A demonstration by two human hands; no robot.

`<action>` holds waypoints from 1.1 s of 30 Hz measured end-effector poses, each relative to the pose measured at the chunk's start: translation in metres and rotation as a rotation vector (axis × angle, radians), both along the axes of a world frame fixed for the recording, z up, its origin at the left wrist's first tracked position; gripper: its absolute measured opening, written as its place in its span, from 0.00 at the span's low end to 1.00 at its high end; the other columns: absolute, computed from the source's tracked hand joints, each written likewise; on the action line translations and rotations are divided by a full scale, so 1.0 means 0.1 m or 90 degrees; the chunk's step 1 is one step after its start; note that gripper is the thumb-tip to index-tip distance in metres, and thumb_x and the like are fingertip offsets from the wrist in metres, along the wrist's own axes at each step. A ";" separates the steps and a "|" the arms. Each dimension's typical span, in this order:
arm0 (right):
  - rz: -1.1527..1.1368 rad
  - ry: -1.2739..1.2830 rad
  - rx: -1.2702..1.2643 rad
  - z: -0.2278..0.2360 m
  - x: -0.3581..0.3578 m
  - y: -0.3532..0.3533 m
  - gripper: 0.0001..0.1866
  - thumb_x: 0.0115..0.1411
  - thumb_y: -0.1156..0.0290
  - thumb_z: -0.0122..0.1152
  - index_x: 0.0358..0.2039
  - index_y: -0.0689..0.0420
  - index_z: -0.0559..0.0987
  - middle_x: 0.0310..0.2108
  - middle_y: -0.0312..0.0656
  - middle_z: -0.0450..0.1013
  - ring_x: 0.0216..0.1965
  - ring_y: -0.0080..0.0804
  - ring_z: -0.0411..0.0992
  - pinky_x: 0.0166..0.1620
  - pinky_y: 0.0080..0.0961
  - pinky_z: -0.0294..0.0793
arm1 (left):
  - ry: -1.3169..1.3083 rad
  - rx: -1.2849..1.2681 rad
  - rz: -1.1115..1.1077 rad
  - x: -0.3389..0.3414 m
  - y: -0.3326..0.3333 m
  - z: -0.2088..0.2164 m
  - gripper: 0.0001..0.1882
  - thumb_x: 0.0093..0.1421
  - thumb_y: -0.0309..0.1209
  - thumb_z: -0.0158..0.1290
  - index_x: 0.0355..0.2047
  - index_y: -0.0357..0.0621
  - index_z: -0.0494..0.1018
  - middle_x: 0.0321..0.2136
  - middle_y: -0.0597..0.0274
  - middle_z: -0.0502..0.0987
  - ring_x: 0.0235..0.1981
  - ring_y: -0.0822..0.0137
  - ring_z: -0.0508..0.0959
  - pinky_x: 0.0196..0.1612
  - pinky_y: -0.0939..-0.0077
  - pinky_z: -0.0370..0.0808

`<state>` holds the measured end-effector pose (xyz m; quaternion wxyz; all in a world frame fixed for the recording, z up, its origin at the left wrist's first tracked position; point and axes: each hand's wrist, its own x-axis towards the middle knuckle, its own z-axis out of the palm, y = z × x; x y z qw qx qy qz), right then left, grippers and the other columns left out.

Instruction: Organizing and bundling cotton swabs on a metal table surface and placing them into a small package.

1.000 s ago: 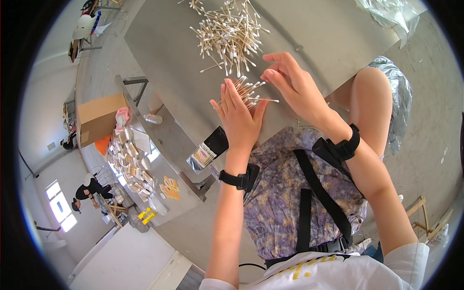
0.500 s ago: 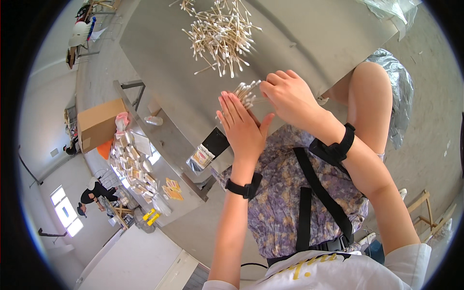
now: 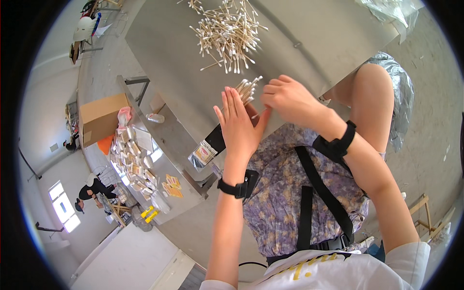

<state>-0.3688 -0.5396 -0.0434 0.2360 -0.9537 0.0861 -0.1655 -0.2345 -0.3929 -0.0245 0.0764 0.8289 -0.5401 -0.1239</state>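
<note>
My left hand (image 3: 240,129) lies with its fingers stretched out flat, against a small bundle of cotton swabs (image 3: 248,90) on the grey metal table (image 3: 309,29). Parts of those swabs are hidden under the palm. Right beside it, my right hand (image 3: 292,100) is closed with curled fingers near the left thumb; what it holds, if anything, is hidden. Farther off lies a big loose pile of cotton swabs (image 3: 229,36). By my left wrist, a clear packet of swabs (image 3: 203,153) sits with a black flat piece (image 3: 215,137) at the table's near edge.
To the left, a second table bears a heap of packed swabs (image 3: 133,154), orange-yellow cards (image 3: 172,186) and a cardboard box (image 3: 102,118). Clear plastic (image 3: 389,13) hangs at the table's far right corner. A person (image 3: 96,187) is at the far left.
My left hand has shifted slightly left, its fingers tilting, and more of the swab bundle shows. My right hand stays closed close to it. The whole view has shifted a little.
</note>
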 end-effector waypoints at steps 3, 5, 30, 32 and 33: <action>-0.014 -0.071 0.020 0.02 0.21 0.15 0.09 0.46 0.73 0.64 0.31 0.55 0.77 0.31 0.36 0.73 0.40 0.34 0.73 0.45 0.29 0.71 | 0.061 -0.015 0.015 0.01 0.18 0.10 0.47 0.66 0.46 0.52 0.71 0.28 0.40 0.73 0.38 0.45 0.75 0.46 0.42 0.73 0.44 0.35; -0.106 -0.075 0.008 0.01 0.27 0.17 0.12 0.45 0.72 0.64 0.33 0.55 0.76 0.32 0.36 0.73 0.40 0.35 0.73 0.45 0.30 0.71 | 0.076 -0.043 0.025 0.02 0.20 0.11 0.46 0.67 0.43 0.51 0.71 0.28 0.40 0.73 0.38 0.44 0.75 0.46 0.42 0.73 0.43 0.35; -0.294 -0.174 0.248 0.33 0.06 -0.13 0.11 0.60 0.77 0.57 0.44 0.58 0.75 0.31 0.39 0.75 0.38 0.40 0.75 0.45 0.34 0.71 | -0.093 -0.052 0.053 -0.15 -0.16 -0.21 0.56 0.66 0.64 0.43 0.70 0.24 0.39 0.71 0.31 0.44 0.74 0.38 0.43 0.70 0.36 0.41; -0.294 -0.176 0.246 0.31 0.09 -0.13 0.10 0.60 0.77 0.57 0.44 0.58 0.75 0.31 0.39 0.76 0.38 0.40 0.75 0.45 0.34 0.71 | -0.113 -0.047 0.049 -0.07 -0.16 -0.17 0.56 0.65 0.65 0.41 0.70 0.23 0.41 0.71 0.32 0.46 0.73 0.39 0.46 0.70 0.36 0.43; -0.294 -0.177 0.232 0.29 0.10 -0.14 0.10 0.61 0.77 0.56 0.43 0.58 0.74 0.30 0.40 0.76 0.38 0.40 0.75 0.45 0.34 0.71 | -0.094 -0.046 0.044 -0.05 -0.17 -0.16 0.55 0.65 0.65 0.42 0.70 0.24 0.41 0.71 0.32 0.47 0.73 0.40 0.46 0.70 0.35 0.42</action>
